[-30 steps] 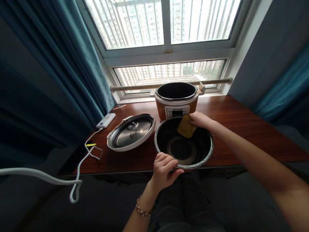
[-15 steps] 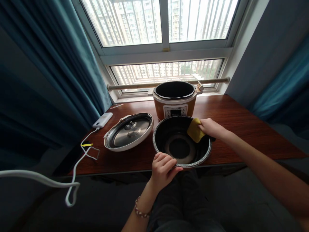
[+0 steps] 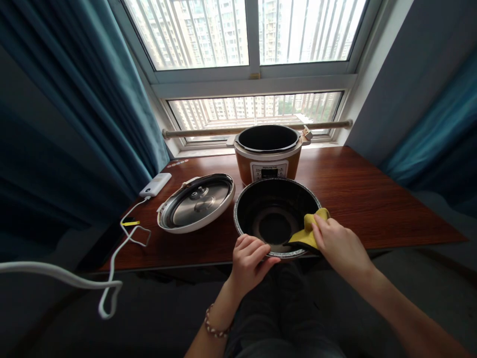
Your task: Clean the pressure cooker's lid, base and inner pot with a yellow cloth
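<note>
A black inner pot (image 3: 261, 199) sits at the near edge of the wooden table (image 3: 357, 199). My left hand (image 3: 250, 262) is closed on the pot's near rim. Over the near right rim, my right hand (image 3: 337, 242) presses a yellow cloth (image 3: 307, 233) against the pot, fingers closed on it. Behind the pot stands the orange cooker body (image 3: 268, 156), uncovered. Its lid (image 3: 196, 202) lies upside down to the left of the pot.
A white power bank (image 3: 155, 184) with a white cable (image 3: 115, 263) lies at the table's left end; the cable hangs off the edge. A wooden rod (image 3: 208, 132) runs along the windowsill. Teal curtains (image 3: 93, 99) hang on both sides.
My right hand has swept the yellow cloth along the pot's rim from the far side, round the right, to the near right. My left hand has kept its hold.
</note>
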`<state>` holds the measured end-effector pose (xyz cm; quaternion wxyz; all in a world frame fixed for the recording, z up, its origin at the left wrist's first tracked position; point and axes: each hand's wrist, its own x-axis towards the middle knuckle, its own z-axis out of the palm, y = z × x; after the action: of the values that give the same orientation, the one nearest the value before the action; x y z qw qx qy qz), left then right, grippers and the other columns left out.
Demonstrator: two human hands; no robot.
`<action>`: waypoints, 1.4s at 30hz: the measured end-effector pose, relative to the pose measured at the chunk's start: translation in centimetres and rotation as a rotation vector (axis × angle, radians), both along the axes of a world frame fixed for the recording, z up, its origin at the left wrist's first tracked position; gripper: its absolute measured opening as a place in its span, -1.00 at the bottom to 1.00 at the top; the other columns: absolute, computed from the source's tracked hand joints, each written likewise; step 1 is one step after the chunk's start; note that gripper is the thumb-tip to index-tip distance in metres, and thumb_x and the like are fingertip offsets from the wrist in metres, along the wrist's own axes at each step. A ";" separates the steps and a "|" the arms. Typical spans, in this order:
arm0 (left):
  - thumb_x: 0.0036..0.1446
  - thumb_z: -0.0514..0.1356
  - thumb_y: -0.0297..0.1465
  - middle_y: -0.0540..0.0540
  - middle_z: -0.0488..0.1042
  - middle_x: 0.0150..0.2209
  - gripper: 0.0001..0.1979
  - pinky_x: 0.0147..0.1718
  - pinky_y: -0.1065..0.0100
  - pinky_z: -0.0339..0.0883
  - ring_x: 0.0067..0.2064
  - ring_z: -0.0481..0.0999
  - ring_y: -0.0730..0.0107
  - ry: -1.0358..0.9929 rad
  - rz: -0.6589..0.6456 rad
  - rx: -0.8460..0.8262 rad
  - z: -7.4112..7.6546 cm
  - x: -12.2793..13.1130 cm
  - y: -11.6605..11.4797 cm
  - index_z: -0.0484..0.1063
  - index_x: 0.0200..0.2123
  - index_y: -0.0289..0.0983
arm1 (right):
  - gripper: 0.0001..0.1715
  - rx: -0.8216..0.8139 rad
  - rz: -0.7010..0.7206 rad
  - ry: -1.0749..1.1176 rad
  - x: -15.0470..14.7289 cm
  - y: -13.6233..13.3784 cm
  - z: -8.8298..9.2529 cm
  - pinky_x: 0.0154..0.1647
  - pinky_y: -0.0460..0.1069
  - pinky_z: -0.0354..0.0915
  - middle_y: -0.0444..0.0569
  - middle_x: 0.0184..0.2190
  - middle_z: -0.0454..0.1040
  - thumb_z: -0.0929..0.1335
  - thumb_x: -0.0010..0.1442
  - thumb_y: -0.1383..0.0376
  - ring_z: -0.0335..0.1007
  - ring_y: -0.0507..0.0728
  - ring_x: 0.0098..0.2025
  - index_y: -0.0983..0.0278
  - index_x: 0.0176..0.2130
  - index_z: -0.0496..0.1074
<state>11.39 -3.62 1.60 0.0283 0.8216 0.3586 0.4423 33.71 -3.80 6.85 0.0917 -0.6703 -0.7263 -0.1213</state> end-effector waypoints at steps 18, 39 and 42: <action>0.09 0.05 -0.56 -0.25 0.27 0.09 -0.59 0.06 0.04 0.22 0.16 0.22 0.13 -0.169 0.072 -0.122 5.1 0.9 -3.4 0.19 0.05 -0.29 | -0.62 -0.486 0.507 0.938 -5.2 -0.6 3.1 -0.53 -0.15 0.25 -0.13 -0.60 0.44 0.09 0.29 0.25 0.37 -0.01 -0.58 0.28 -0.13 0.39; 0.18 0.01 -0.30 -0.09 0.46 -0.39 -0.77 -0.23 0.21 0.15 -0.32 0.37 0.31 0.342 0.018 0.026 1.5 2.2 -1.1 0.37 -0.24 -0.30 | -0.42 0.044 -0.017 0.984 1.4 2.8 -5.1 0.13 0.16 0.10 0.22 0.04 0.31 0.15 0.12 0.15 0.19 0.27 0.11 0.42 0.04 0.26; 0.17 -0.01 -0.34 -0.09 0.44 -0.39 -0.80 -0.22 0.21 0.16 -0.32 0.35 0.32 0.377 -0.143 -0.126 2.7 -1.5 0.9 0.37 -0.31 -0.28 | -0.46 0.025 0.011 1.035 1.5 2.7 -4.9 0.07 0.12 0.15 0.16 -0.02 0.36 0.17 0.12 0.17 0.26 0.23 0.03 0.38 0.04 0.26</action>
<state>9.87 -2.70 4.28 0.0435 0.9098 0.3253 0.2542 35.17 -1.09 1.96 0.4476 -0.6375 -0.5880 0.2180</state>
